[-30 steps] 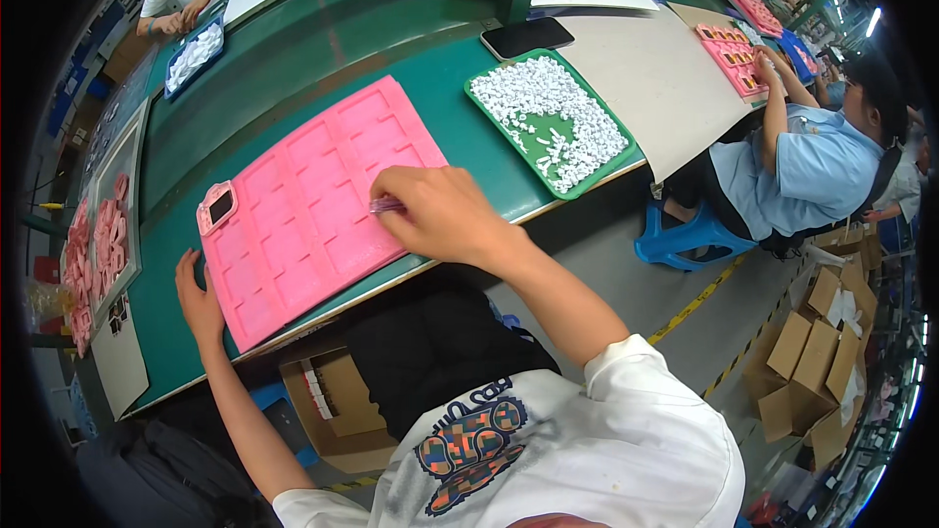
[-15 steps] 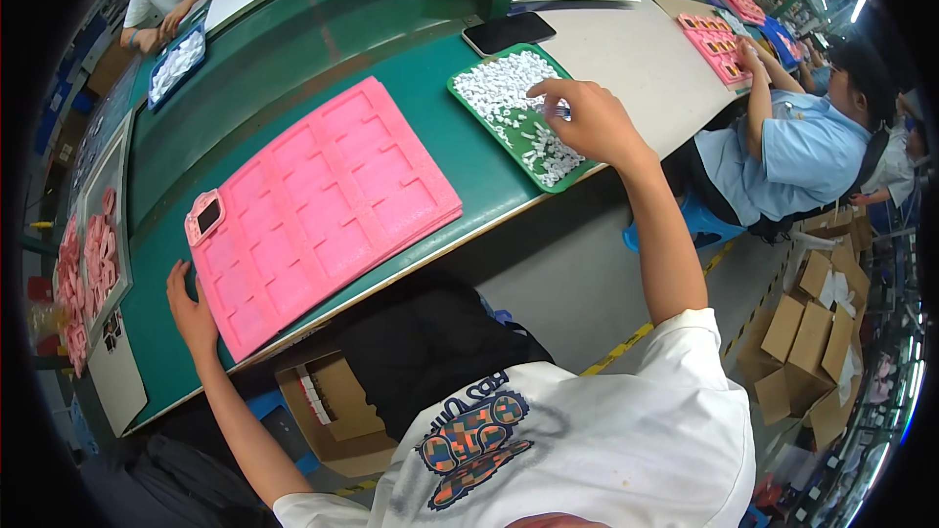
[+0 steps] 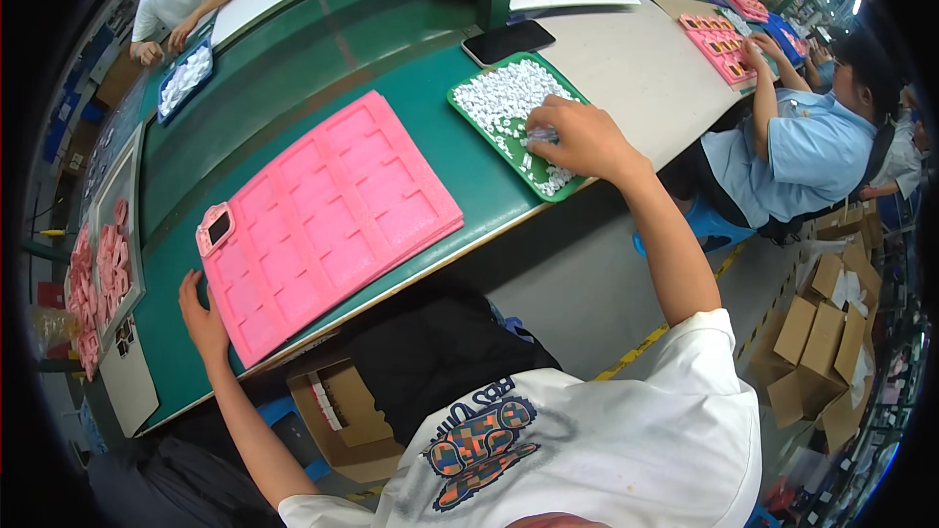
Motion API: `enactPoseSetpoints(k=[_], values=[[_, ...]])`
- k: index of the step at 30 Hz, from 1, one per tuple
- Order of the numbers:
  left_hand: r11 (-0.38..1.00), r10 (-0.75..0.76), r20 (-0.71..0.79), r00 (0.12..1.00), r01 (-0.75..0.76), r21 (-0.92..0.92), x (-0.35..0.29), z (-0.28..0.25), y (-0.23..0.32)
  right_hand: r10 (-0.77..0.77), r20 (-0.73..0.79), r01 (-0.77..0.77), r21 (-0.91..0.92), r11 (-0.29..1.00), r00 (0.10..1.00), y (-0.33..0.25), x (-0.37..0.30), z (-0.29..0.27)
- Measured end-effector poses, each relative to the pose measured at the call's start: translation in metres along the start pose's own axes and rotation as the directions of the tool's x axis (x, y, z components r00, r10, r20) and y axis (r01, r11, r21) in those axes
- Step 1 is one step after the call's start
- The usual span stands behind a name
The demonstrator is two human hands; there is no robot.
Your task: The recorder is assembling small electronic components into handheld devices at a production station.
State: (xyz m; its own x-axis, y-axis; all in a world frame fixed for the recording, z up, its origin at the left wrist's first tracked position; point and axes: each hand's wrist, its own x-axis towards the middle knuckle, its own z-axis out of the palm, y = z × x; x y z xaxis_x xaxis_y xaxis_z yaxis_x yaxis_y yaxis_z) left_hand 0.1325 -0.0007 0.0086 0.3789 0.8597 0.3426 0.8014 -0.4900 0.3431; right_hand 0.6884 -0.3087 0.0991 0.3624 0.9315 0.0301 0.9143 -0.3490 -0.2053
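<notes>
Pink tray (image 3: pixel 331 203) borders the spread left hand (image 3: pixel 203 321); right hand (image 3: pixel 585 141) pinches a clear item (image 3: pixel 541 136) over white pieces (image 3: pixel 504 90).

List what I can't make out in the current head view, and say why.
- Head view: the full shape of the clear thing in the right hand; its fingers cover part.
- Head view: any white pieces under that hand; it blocks them.
- Head view: the cardboard box's upper part; the table hides it.
- Head view: whether the co-worker in light blue holds anything; too small.
</notes>
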Motion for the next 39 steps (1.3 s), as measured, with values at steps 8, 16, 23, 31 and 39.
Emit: enactPoseSetpoints(k=[8,16,23,31,39], values=[[0.997,-0.005,-0.061,0.998,0.01,0.071,-0.012,-0.004,-0.004,-0.176,-0.228,0.251,0.358,0.899,0.958,-0.07,0.014,0.011],[0.981,-0.025,-0.154,0.988,-0.006,-0.195,-0.011,-0.007,-0.003,-0.415,-0.267,0.48,0.264,0.837,0.87,-0.168,0.079,0.073],[0.952,0.114,-0.268,0.957,-0.183,-0.247,-0.013,-0.078,0.063,-0.543,-0.298,0.574,0.023,0.818,0.785,-0.16,0.095,0.057],[0.796,0.544,-0.349,0.763,-0.601,-0.071,0.031,-0.211,0.184,-0.431,-0.788,0.722,0.023,0.692,0.439,-0.161,0.148,-0.139],[0.591,0.781,-0.292,0.553,-0.502,0.631,0.113,-0.265,0.272,-0.439,-0.898,0.324,-0.403,0.856,0.043,-0.16,0.255,-0.283]])
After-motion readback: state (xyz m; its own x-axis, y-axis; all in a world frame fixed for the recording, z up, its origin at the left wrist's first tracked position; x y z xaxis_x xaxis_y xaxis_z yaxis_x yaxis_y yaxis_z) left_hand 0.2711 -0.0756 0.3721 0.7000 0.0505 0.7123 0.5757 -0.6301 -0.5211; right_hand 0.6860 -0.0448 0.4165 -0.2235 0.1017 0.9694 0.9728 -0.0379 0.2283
